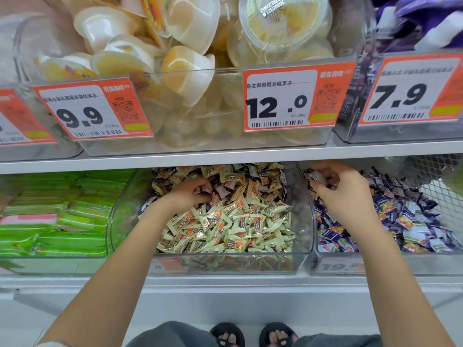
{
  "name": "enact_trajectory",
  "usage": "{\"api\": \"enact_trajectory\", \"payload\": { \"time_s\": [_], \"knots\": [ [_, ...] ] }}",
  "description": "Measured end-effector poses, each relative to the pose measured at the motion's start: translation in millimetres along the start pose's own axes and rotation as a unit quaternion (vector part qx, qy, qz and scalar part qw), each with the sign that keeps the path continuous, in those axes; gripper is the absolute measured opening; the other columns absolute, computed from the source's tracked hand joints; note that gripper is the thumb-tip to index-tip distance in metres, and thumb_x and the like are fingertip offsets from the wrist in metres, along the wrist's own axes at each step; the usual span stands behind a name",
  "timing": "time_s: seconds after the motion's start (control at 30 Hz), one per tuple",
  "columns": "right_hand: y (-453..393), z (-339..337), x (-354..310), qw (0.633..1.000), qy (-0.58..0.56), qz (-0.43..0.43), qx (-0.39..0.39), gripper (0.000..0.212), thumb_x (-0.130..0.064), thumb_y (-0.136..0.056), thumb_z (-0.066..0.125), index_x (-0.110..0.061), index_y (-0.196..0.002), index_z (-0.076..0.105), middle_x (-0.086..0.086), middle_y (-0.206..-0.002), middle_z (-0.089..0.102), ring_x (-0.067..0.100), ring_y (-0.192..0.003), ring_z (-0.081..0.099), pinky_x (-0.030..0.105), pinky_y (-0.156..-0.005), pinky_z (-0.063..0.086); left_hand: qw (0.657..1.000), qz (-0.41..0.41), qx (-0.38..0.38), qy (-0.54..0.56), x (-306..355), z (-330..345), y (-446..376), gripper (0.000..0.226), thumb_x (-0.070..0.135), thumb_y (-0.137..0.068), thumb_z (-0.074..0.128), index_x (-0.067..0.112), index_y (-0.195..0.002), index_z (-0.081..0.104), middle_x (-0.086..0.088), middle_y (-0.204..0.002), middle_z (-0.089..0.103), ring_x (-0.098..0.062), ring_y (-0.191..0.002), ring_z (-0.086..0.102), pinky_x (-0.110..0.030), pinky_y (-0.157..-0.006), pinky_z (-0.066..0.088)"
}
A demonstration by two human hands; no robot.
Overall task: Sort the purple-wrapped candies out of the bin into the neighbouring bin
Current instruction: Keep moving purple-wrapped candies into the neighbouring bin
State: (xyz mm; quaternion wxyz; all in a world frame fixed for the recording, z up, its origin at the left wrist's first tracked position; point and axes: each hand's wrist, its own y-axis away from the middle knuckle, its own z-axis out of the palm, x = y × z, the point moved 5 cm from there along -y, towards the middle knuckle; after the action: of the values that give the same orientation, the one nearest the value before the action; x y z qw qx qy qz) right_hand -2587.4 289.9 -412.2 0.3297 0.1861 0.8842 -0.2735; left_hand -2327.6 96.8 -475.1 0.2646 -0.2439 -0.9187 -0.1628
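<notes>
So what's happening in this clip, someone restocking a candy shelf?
Sorting, not restocking. A person stands at a shop shelf with both arms in the lower clear bins. The left hand digs into the middle bin of mostly cream-wrapped candies, fingers curled on a purple-wrapped candy near the back. The right hand is over the neighbouring bin of purple candies, pinching a wrapper. Several purple ones remain in the middle bin.
</notes>
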Motion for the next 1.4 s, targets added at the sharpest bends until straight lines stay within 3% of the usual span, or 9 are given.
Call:
{"api": "enact_trajectory", "payload": {
  "time_s": [0.13, 0.33, 0.47, 0.63, 0.77, 0.9, 1.0, 1.2, 1.4],
  "knots": [
    [1.6, -4.2, 8.9, 1.0, 0.013, 0.021, -0.011, 0.021, -0.008, -0.084, 0.066, -0.014, -0.105, 0.065, -0.011, -0.077, 0.058, 0.001, -0.067, 0.05, 0.006, -0.054, 0.035, 0.998, 0.029, 0.01, 0.063, 6.9, -14.2, 17.2, 0.011, 0.028, -0.086, 0.067, 0.027, -0.095, 0.061, 0.017, -0.108, 0.056, 0.002, -0.071, 0.052, -0.008, -0.051, 0.04],
    [6.9, -3.9, -0.5, 0.999, 0.039, 0.012, -0.027, 0.018, -0.013, -0.088, 0.062, -0.014, -0.105, 0.068, 0.006, -0.104, 0.068, 0.03, -0.106, 0.056, 0.044, -0.095, 0.043, 0.986, 0.014, 0.045, 0.16, 17.6, -34.3, 53.0, 0.013, 0.019, -0.089, 0.064, 0.016, -0.101, 0.06, 0.008, -0.051, 0.052, -0.005, -0.041, 0.042, -0.016, -0.041, 0.034],
    [17.0, -3.7, -37.8, 0.994, -0.093, -0.052, 0.024, 0.011, -0.019, -0.088, 0.059, -0.025, -0.095, 0.066, -0.004, -0.091, 0.066, 0.018, -0.084, 0.061, 0.037, -0.078, 0.051, 0.977, 0.049, 0.055, 0.199, 44.5, -43.7, 76.1, 0.011, 0.017, -0.09, 0.063, 0.008, -0.096, 0.059, -0.005, -0.059, 0.045, -0.008, -0.043, 0.037, -0.017, -0.042, 0.033],
    [36.8, 42.2, -80.3, 0.97, -0.155, -0.088, -0.168, 0.04, -0.051, -0.077, 0.063, -0.043, -0.115, 0.052, -0.023, -0.1, 0.058, -0.004, -0.079, 0.061, 0.018, -0.071, 0.055, 0.973, 0.101, 0.046, 0.202, 84.6, -28.5, 88.2, 0.003, 0.018, -0.09, 0.063, 0.016, -0.087, 0.062, 0.006, -0.05, 0.048, -0.007, -0.043, 0.04, -0.016, -0.043, 0.035],
    [43.7, 68.9, -84.6, 0.968, -0.123, -0.106, -0.189, 0.041, -0.026, -0.086, 0.067, -0.041, -0.118, 0.044, -0.016, -0.095, 0.059, -0.002, -0.071, 0.06, 0.011, -0.056, 0.044, 0.964, 0.103, 0.049, 0.24, 97.7, -16.9, 86.8, 0.007, 0.01, -0.087, 0.065, 0.016, -0.085, 0.067, 0.004, -0.048, 0.055, -0.006, -0.042, 0.047, -0.016, -0.042, 0.039],
    [32.4, 66.4, -62.8, 0.977, -0.072, -0.042, -0.198, 0.059, -0.031, -0.081, 0.073, -0.027, -0.131, 0.042, -0.006, -0.12, 0.054, 0.012, -0.11, 0.053, 0.023, -0.085, 0.041, 0.967, 0.117, 0.055, 0.22, 96.3, -16.4, 89.3, 0.012, 0.008, -0.087, 0.065, 0.015, -0.094, 0.071, 0.006, -0.051, 0.061, -0.004, -0.042, 0.05, -0.016, -0.043, 0.041],
    [35.5, 63.6, -63.6, 0.928, -0.256, 0.003, -0.273, 0.061, -0.027, -0.08, 0.075, -0.027, -0.132, 0.043, -0.007, -0.124, 0.057, 0.009, -0.102, 0.064, 0.032, -0.086, 0.054, 0.961, 0.132, 0.002, 0.243, 107.0, -5.4, 90.3, 0.016, 0.017, -0.089, 0.064, 0.026, -0.1, 0.072, -0.001, -0.053, 0.058, -0.012, -0.046, 0.049, -0.02, -0.046, 0.043],
    [27.5, 25.0, -43.1, 0.933, -0.332, 0.018, -0.138, 0.022, -0.002, -0.082, 0.07, -0.013, -0.101, 0.069, -0.001, -0.075, 0.073, 0.012, -0.063, 0.069, 0.019, -0.059, 0.055, 0.92, 0.114, -0.1, 0.361, 148.9, 25.9, 75.6, 0.018, 0.022, -0.098, 0.051, 0.014, -0.103, 0.066, -0.005, -0.054, 0.053, -0.011, -0.041, 0.04, -0.018, -0.04, 0.033],
    [13.1, -22.6, 19.3, 0.97, -0.202, 0.06, -0.124, 0.025, -0.011, -0.095, 0.055, -0.029, -0.104, 0.069, -0.014, -0.099, 0.069, 0.002, -0.088, 0.066, 0.016, -0.076, 0.049, 0.902, 0.088, -0.265, 0.329, 195.8, 61.5, 67.1, 0.029, 0.021, -0.1, 0.044, 0.003, -0.122, 0.054, -0.008, -0.089, 0.074, -0.009, -0.052, 0.062, -0.016, -0.041, 0.043]
  ]
}}
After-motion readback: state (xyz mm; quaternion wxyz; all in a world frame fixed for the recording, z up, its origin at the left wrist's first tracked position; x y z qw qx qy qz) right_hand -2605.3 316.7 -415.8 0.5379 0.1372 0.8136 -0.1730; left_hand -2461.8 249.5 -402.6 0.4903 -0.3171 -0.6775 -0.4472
